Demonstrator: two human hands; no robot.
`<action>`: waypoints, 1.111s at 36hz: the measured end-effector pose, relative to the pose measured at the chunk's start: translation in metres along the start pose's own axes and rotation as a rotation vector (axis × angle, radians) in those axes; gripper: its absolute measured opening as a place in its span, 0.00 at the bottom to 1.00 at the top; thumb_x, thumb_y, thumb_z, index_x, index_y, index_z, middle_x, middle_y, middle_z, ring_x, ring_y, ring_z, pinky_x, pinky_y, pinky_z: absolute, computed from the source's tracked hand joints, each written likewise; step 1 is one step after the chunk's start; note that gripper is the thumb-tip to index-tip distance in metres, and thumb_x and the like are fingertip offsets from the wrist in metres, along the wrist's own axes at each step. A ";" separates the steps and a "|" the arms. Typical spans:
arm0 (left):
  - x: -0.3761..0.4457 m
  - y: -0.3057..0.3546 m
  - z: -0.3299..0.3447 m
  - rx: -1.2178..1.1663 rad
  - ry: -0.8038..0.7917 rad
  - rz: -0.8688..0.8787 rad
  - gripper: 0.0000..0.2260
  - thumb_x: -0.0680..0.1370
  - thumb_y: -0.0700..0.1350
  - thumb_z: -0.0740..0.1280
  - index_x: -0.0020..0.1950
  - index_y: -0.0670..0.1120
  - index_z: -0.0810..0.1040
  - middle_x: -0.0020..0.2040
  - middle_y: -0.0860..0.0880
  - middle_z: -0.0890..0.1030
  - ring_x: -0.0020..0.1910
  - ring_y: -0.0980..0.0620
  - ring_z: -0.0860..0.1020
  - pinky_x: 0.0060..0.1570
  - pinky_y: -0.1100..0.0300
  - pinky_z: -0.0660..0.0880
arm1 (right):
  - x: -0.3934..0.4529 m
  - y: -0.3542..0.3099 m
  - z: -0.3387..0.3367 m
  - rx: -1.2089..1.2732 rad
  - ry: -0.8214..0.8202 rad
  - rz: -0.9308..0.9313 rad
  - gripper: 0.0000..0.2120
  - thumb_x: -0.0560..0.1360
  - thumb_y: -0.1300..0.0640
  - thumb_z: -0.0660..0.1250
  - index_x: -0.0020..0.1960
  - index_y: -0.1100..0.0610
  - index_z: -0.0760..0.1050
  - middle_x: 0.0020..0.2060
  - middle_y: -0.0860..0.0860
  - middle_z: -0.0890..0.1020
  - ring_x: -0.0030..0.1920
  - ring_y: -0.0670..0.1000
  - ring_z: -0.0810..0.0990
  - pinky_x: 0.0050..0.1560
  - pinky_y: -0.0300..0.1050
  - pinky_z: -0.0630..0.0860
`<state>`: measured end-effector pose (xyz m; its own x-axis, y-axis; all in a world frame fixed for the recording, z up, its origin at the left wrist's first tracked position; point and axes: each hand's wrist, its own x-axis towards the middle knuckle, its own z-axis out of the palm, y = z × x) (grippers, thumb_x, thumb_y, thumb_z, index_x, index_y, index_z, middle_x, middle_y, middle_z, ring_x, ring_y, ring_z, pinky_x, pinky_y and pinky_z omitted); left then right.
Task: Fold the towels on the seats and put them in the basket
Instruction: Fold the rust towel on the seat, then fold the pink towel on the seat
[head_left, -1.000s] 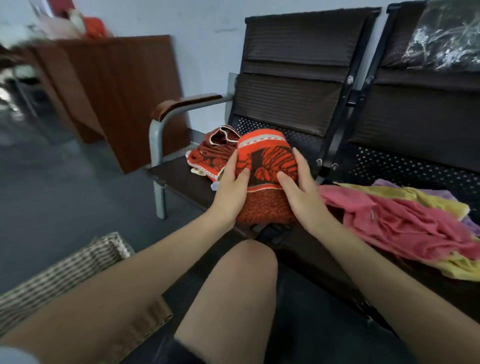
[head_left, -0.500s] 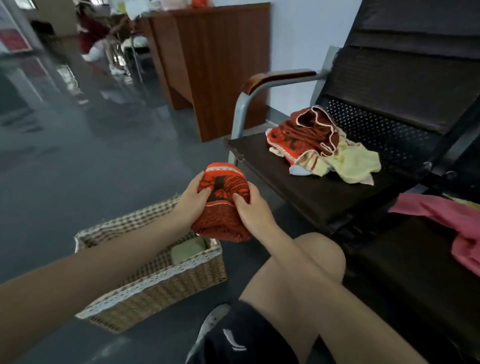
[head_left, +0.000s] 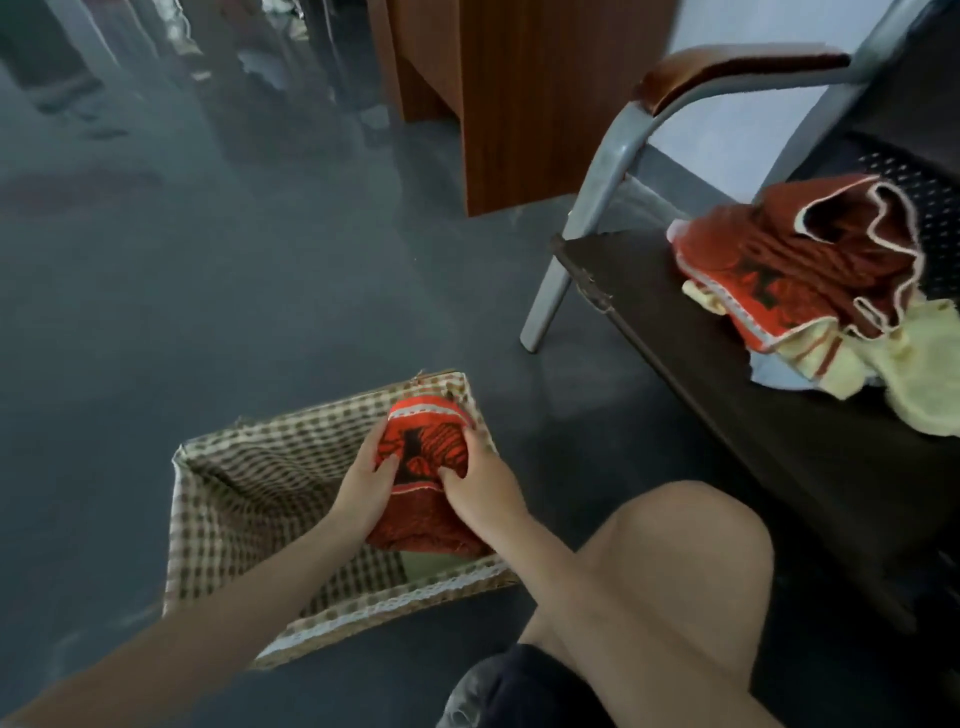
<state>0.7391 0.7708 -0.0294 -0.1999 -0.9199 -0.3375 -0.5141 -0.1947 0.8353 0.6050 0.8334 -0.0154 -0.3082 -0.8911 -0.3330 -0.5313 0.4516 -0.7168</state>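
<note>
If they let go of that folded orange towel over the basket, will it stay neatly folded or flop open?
Probably it loosens a little: the folded orange towel is soft cloth, bulging between the left hand and right hand. It looks light. The basket walls beside it should help keep it bundled.

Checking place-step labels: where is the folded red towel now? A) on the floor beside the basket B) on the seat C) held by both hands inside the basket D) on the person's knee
C: the left hand and right hand grip the folded red towel within the basket walls.
</note>
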 end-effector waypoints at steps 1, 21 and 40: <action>0.008 -0.013 0.001 -0.003 0.007 -0.035 0.23 0.83 0.41 0.56 0.78 0.53 0.59 0.73 0.48 0.67 0.70 0.47 0.68 0.63 0.60 0.63 | 0.010 0.001 0.010 -0.028 -0.040 0.025 0.31 0.79 0.50 0.61 0.78 0.49 0.51 0.67 0.54 0.74 0.64 0.56 0.75 0.62 0.50 0.72; 0.054 -0.128 0.060 -0.131 -0.068 -0.152 0.27 0.84 0.40 0.55 0.79 0.58 0.50 0.75 0.56 0.60 0.73 0.57 0.61 0.72 0.58 0.61 | 0.089 0.067 0.089 0.059 -0.124 0.170 0.28 0.81 0.54 0.59 0.79 0.50 0.53 0.75 0.51 0.63 0.74 0.51 0.62 0.74 0.46 0.59; 0.049 -0.115 0.040 0.384 -0.337 -0.078 0.24 0.80 0.43 0.61 0.76 0.50 0.62 0.65 0.45 0.77 0.57 0.51 0.77 0.52 0.65 0.70 | 0.045 0.022 0.031 -0.090 -0.269 0.074 0.32 0.79 0.51 0.60 0.79 0.51 0.51 0.67 0.54 0.69 0.57 0.50 0.76 0.57 0.44 0.73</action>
<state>0.7553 0.7617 -0.1590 -0.3737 -0.7348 -0.5661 -0.7948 -0.0609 0.6038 0.6033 0.8020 -0.0652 -0.1344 -0.8300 -0.5413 -0.5866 0.5069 -0.6316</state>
